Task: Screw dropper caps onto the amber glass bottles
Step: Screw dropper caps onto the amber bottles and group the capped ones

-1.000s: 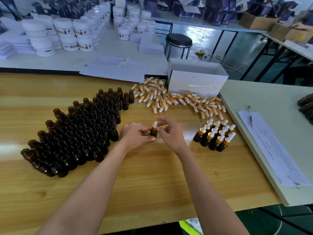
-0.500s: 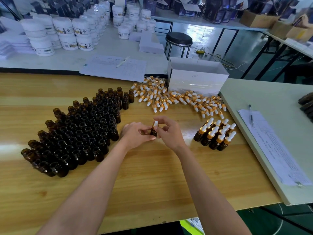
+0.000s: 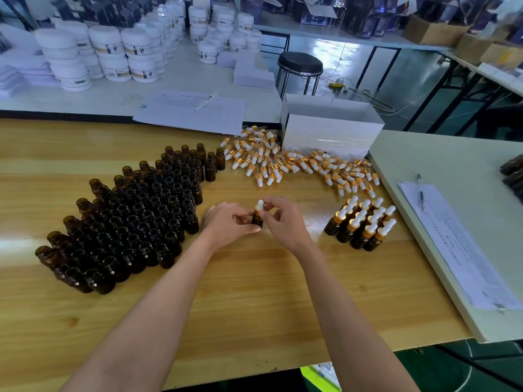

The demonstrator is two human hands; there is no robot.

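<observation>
At the middle of the wooden table my left hand grips a small amber bottle by its body. A dropper cap with a white bulb sits on that bottle's neck, and my right hand pinches it with fingertips. Left of my hands stand several open amber bottles packed together. Loose gold-and-white dropper caps lie in a heap behind. Several capped bottles stand in a group to the right.
A white open box stands behind the cap heap. On the grey board at the right lie a printed sheet and a pen. The far table holds white jars and papers. A black stool stands beyond.
My right hand's fingers have shifted around the cap, turning it on the bottle. The left hand keeps the bottle in the same spot.
</observation>
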